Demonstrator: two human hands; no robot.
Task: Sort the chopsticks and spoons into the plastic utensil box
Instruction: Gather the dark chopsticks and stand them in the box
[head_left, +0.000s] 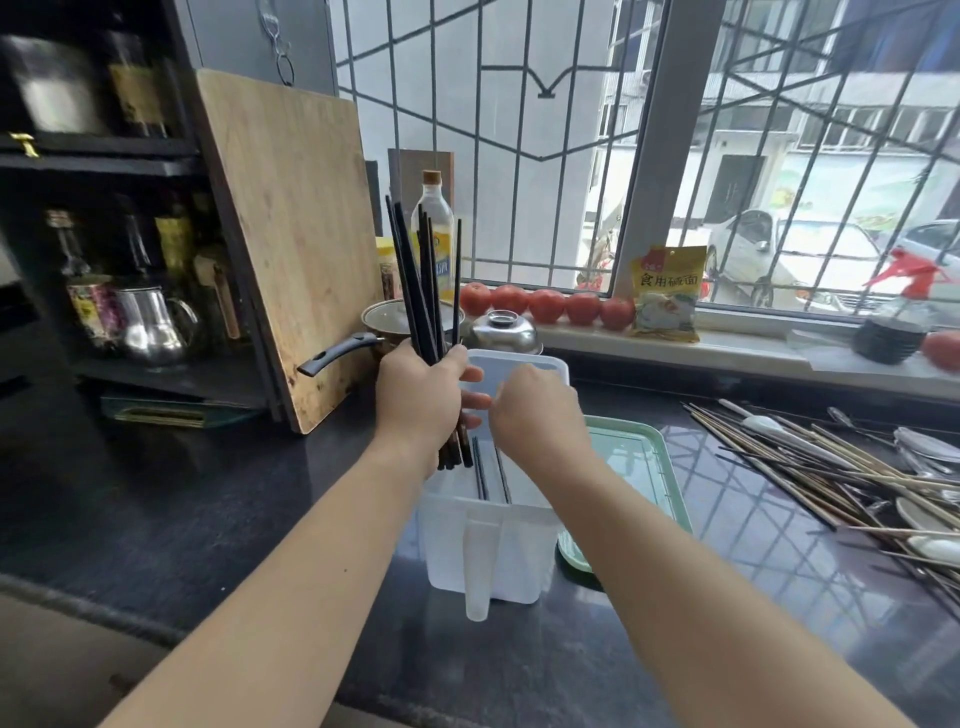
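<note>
Gripping dark chopsticks (423, 291) upright, left hand (420, 400) at box (488, 540) rim; right hand (537, 410) fingers hidden.

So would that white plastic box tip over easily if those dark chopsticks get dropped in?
Possibly. The utensil box looks thin-walled, translucent and nearly empty, so probably light. It stands tall on a glossy counter, so it might slide or rock. The right hand over its rim may be steadying it.

Left hand (418, 397) in closed grip, right hand (537, 410) curled, forearms extended
</note>
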